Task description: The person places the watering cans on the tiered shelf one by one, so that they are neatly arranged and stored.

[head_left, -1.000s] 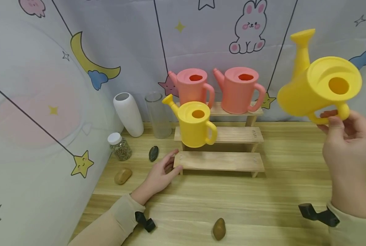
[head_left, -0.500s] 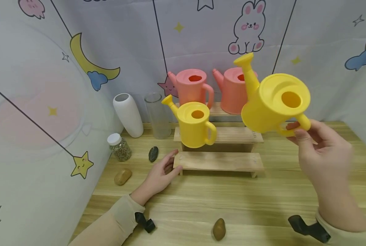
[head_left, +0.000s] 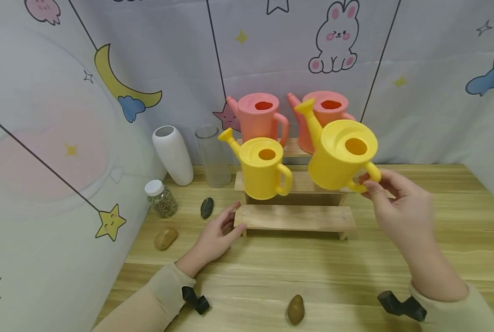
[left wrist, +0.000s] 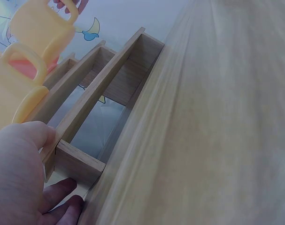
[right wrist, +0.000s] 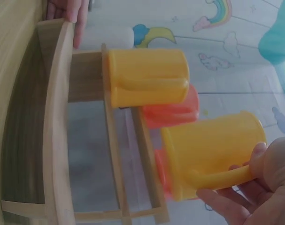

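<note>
My right hand (head_left: 404,203) pinches the handle of a yellow watering can (head_left: 342,152), raised over the right side of the middle step with its spout up and left. A second yellow watering can (head_left: 261,170) stands on the left of that step. On the top step are two pink watering cans (head_left: 257,115), the right one partly hidden behind the held can. My left hand (head_left: 213,235) grips the left end of the wooden tiered stand (head_left: 296,216) at its lowest step. In the left wrist view, the thumb lies on the board (left wrist: 93,96) and the fingers curl below its end.
Left of the stand are a white vase (head_left: 173,154), a clear glass vase (head_left: 213,157), a white-lidded jar (head_left: 162,199), a dark stone (head_left: 207,207) and a tan stone (head_left: 166,238). A brown stone (head_left: 296,309) lies in front. A printed curtain (head_left: 271,50) hangs behind.
My right hand has carried the yellow watering can left and down, from the far right to over the middle step, and the can is more upright. My left hand stays at the stand.
</note>
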A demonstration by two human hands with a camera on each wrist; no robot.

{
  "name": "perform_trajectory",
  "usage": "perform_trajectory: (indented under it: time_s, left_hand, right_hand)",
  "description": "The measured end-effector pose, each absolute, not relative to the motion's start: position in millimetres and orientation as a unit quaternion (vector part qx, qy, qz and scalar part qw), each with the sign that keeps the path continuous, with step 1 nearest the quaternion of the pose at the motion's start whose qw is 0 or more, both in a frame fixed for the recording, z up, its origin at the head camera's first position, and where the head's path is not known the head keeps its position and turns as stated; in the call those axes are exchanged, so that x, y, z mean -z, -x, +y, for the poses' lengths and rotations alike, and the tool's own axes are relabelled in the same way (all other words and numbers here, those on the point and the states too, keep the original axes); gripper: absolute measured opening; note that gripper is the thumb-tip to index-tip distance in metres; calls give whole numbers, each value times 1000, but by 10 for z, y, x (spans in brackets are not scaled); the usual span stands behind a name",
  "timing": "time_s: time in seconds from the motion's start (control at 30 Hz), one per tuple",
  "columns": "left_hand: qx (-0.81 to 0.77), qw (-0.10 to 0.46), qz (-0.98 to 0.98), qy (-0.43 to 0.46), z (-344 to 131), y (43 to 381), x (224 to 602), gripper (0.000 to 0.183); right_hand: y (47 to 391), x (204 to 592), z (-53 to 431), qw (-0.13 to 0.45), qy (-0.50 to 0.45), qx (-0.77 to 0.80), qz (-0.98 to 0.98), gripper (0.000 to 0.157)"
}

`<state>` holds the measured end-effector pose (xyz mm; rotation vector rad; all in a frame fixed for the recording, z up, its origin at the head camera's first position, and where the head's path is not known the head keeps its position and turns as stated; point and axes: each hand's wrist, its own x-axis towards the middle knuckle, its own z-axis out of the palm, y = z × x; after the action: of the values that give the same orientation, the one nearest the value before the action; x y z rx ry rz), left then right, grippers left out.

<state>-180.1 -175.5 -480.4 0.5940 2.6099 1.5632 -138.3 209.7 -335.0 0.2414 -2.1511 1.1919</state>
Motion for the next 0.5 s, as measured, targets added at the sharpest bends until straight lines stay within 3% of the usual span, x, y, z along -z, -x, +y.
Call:
perform_trajectory:
  time_s: [0.5]
  left_hand:
    - [-510, 26, 840, -184, -1744, 1791, 4788, 71]
  right_hand:
    - [1416, 3449, 2031, 293, -76, -433, -849, 19]
